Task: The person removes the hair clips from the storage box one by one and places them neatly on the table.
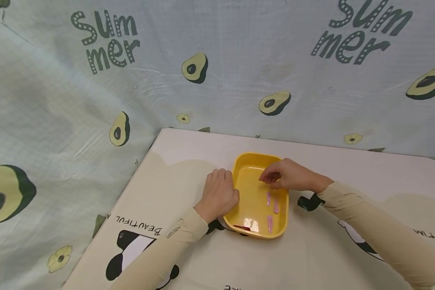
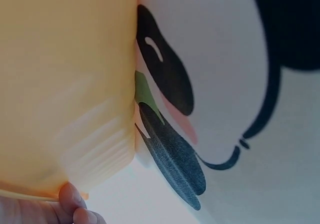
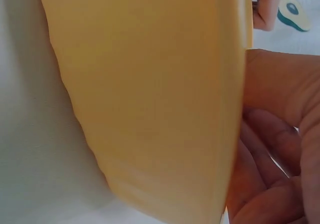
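Note:
A yellow plastic tray (image 1: pixel 255 213) with raised walls lies on the table. My left hand (image 1: pixel 219 193) grips its left rim, fingers and thumb curled at the edge; in the left wrist view the fingertips (image 2: pixel 71 196) show against the rim. Over the right wall reaches my right hand (image 1: pixel 286 175), its bent fingers inside the tray's far right part. The tray's wall hides those fingertips in the right wrist view, so I cannot see whether they hold anything. Pink hair clips (image 1: pixel 270 224) lie along the tray's right side. Near the front wall is a slim red clip-like piece (image 1: pixel 241 228).
A pale cloth (image 1: pixel 188 189) printed with pandas and lettering covers the table. Behind and to the left hangs a light curtain (image 1: pixel 232 80) with avocado prints, close to the table's far edge. The tray's walls stand around the clips.

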Demonstrator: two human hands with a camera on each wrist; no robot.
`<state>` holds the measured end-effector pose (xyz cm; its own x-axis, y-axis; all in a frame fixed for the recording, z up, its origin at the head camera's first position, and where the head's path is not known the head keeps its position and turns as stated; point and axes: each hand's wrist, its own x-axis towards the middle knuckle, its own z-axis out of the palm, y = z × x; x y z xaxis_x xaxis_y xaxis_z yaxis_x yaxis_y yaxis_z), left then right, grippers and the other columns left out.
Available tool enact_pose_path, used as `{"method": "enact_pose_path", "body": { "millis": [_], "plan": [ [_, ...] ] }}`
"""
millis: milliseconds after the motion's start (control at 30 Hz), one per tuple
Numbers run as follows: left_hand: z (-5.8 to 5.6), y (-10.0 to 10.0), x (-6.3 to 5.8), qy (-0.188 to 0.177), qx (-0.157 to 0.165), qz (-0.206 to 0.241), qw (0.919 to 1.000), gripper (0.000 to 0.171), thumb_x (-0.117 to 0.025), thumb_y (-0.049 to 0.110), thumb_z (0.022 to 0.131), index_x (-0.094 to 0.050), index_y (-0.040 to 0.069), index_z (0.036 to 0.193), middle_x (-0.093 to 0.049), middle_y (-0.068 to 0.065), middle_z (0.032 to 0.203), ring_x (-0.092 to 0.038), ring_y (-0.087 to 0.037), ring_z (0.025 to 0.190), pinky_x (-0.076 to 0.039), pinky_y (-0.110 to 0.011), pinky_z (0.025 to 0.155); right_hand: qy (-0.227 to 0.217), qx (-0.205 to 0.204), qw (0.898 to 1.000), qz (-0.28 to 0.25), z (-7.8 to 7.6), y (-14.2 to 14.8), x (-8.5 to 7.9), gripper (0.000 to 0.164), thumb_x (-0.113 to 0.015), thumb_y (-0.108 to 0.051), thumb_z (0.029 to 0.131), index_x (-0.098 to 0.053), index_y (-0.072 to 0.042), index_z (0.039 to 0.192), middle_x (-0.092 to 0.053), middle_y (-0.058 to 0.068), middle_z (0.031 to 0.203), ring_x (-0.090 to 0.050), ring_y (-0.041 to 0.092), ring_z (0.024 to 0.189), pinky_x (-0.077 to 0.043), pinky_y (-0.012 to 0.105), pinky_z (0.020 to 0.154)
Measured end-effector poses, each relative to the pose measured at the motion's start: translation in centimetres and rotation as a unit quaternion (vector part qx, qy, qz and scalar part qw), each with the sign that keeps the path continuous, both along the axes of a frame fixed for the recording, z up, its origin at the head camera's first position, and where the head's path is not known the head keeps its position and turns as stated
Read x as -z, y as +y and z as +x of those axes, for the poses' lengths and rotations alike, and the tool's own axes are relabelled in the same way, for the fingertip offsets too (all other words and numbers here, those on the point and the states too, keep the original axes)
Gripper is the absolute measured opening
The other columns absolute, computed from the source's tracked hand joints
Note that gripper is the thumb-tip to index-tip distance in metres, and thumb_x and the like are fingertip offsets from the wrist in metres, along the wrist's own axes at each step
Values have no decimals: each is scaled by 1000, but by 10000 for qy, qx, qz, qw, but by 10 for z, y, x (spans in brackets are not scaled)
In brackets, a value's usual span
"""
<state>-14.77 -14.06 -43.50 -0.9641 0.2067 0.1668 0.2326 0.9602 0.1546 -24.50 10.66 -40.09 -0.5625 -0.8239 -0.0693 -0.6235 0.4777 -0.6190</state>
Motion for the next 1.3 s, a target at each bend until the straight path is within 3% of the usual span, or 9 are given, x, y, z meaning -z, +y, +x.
{"method": "enact_pose_path", "body": {
  "millis": [467, 700, 1300],
  "plan": [
    [0, 1, -1, -50, -2, 10, 10000, 15, -50, 21, 92, -51, 6, 91, -46, -6, 83, -37, -23, 79, -33, -33, 76, -164, -417, 9983, 382, -6, -12, 4, 23, -74, -3, 90, -77, -8, 113, -78, 2, 107, -70, 9, 94, -60, 30, 89],
    [1, 0, -2, 91, 11, -47, 9999, 16, -52, 22, 92, -51, 6, 90, -46, -6, 82, -37, -22, 78, -32, -32, 75, -254, -597, 9966, 500, -9, -14, 7, 27, -71, 1, 91, -76, -9, 115, -78, 2, 109, -69, 11, 95, -60, 32, 91],
    [0, -1, -2, 238, 49, -73, 9997, 16, -54, 22, 91, -52, 6, 88, -47, -6, 80, -38, -23, 76, -31, -32, 72, -204, -1175, 9866, 1114, -12, -25, 10, 31, -71, 6, 85, -76, -14, 108, -73, -6, 98, -63, 5, 89, -56, 24, 85]
  ]
}}
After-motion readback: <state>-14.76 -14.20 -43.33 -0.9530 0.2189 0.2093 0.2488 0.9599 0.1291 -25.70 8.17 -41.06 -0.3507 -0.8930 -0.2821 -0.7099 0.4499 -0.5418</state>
